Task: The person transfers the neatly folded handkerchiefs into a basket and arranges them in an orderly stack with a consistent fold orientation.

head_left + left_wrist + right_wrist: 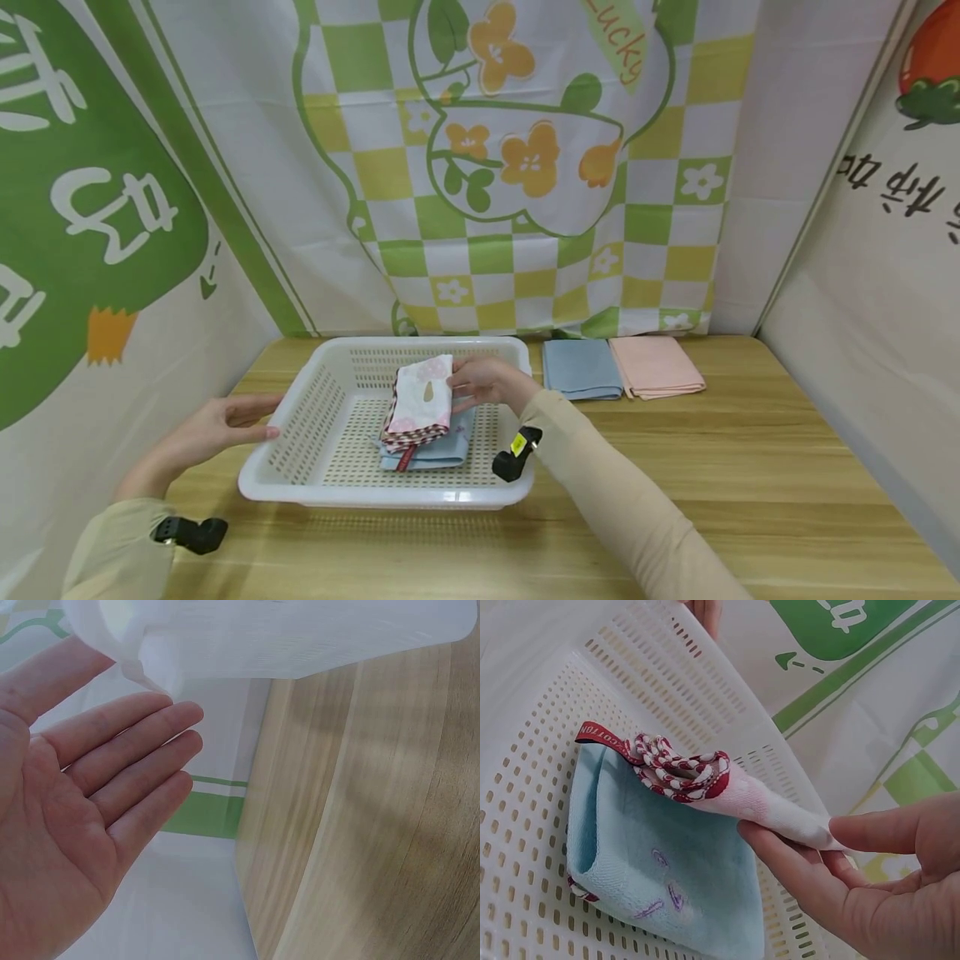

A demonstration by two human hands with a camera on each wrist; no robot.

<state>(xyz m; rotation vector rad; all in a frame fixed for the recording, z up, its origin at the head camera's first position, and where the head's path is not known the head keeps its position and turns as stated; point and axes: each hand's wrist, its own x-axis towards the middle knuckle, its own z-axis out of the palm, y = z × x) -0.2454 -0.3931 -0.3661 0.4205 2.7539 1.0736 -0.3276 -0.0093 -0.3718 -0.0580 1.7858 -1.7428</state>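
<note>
My right hand (486, 380) pinches the edge of a folded white-and-pink towel (420, 385) with a red-and-white checked border. Below that towel lies a folded light-blue towel (682, 862) with purple stitching. A red tag (600, 736) marked COTTON sticks out beside the blue towel. Both towels are inside a white perforated plastic basket (375, 497). At the basket's left rim, my left hand (206, 433) touches with its thumb over the edge. In the left wrist view its fingers (135, 750) stretch out straight beneath the rim.
A folded grey-blue cloth (581, 369) and a folded pink cloth (657, 367) lie side by side at the wooden table's (697, 483) back edge, right of the basket. Printed curtains (517, 275) hang behind the table and on both sides.
</note>
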